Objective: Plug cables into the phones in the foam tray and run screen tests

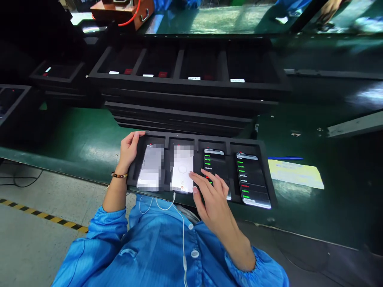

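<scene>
You have a matte black tray with four compartments (198,153) on the green bench (74,131), at the frame's centre. Its two left phones, a glowing white-screened one (151,169) and another white-screened one (182,169), are partly pixelated; the two right phones show coloured text on black. Your right hand (211,195), fingers loosely spread, is over the tray's middle; your left hand (129,147) bends over its upper-left corner, whether pinching you cannot tell.
</scene>
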`<state>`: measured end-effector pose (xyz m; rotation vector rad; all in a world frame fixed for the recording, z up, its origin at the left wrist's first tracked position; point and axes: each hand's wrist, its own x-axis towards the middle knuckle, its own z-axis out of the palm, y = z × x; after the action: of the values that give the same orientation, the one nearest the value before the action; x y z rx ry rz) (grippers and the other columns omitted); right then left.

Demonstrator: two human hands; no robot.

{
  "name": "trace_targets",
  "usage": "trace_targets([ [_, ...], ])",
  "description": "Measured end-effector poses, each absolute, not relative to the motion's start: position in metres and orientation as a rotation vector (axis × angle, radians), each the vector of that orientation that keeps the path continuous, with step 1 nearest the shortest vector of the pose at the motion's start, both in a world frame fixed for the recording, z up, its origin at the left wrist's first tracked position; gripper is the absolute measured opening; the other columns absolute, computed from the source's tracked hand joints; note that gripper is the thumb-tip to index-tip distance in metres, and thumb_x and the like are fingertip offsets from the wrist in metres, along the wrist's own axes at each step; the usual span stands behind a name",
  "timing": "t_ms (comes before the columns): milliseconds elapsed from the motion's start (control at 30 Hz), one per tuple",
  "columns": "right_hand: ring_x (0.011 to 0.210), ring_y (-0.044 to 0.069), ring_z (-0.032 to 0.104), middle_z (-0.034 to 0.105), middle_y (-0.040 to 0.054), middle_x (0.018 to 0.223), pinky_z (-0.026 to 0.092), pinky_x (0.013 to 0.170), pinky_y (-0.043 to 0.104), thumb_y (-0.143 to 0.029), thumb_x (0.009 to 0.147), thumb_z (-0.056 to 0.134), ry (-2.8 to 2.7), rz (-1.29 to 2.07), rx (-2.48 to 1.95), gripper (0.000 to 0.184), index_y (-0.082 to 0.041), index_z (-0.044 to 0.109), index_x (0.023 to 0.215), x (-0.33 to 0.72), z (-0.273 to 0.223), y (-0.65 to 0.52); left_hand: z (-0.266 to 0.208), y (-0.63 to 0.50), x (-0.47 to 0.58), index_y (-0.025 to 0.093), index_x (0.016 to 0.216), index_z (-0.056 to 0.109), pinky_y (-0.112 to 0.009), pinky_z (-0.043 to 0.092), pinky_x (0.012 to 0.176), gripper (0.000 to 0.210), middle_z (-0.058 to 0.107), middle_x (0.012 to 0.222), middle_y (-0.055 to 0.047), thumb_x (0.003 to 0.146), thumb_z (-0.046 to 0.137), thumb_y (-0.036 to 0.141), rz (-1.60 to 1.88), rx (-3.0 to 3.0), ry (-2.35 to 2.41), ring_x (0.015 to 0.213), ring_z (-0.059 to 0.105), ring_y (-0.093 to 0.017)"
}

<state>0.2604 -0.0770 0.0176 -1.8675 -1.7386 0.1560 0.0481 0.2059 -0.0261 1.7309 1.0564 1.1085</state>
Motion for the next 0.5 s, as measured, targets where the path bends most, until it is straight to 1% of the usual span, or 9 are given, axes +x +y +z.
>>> trace_targets([
  [100, 0.151, 0.031, 0.051, 0.069, 0.0031, 0.155, 0.032, 0.123, 0.054, -0.018, 0.113, 0.042, -1.812, 0.227, -1.857, 0.042, -0.026, 0.058, 0.151, 0.256, 0.017, -0.072, -0.026, 0.206, 0.047, 0.022, 0.104, 0.084, -0.044, 0.057, 0.111, 0.054, 0.085, 0.116, -0.011, 0.104, 0.06, 0.07, 1.104, 1.731, 1.045, 0.116, 0.077, -0.028],
  [167, 0.151, 0.031, 0.05, 0.068, 0.002, 0.156, 0.031, 0.124, 0.054, -0.018, 0.113, 0.041, -1.84, 0.253, -1.88, 0.045, -0.027, 0.057, 0.154, 0.255, 0.015, -0.069, -0.027, 0.206, 0.047, 0.022, 0.105, 0.084, -0.044, 0.056, 0.111, 0.053, 0.085, 0.116, -0.01, 0.105, 0.06, 0.069, 1.103, 1.725, 1.048, 0.116, 0.077, -0.028],
  [367, 0.147, 0.032, 0.053, 0.073, 0.005, 0.149, 0.031, 0.124, 0.058, -0.023, 0.113, 0.04, -1.702, 0.161, -2.006, 0.042, -0.027, 0.061, 0.15, 0.265, 0.008, -0.074, -0.026, 0.205, 0.046, 0.022, 0.106, 0.083, -0.044, 0.056, 0.112, 0.051, 0.084, 0.119, -0.01, 0.106, 0.06, 0.067, 1.08, 1.718, 1.034, 0.118, 0.076, -0.028],
  [500, 0.148, 0.032, 0.053, 0.073, 0.0049, 0.149, 0.032, 0.123, 0.059, -0.024, 0.113, 0.042, -1.687, 0.167, -1.986, 0.041, -0.028, 0.06, 0.15, 0.268, 0.01, -0.078, -0.025, 0.205, 0.046, 0.022, 0.105, 0.082, -0.045, 0.055, 0.113, 0.052, 0.084, 0.119, -0.011, 0.105, 0.059, 0.068, 1.072, 1.726, 1.041, 0.118, 0.076, -0.028],
])
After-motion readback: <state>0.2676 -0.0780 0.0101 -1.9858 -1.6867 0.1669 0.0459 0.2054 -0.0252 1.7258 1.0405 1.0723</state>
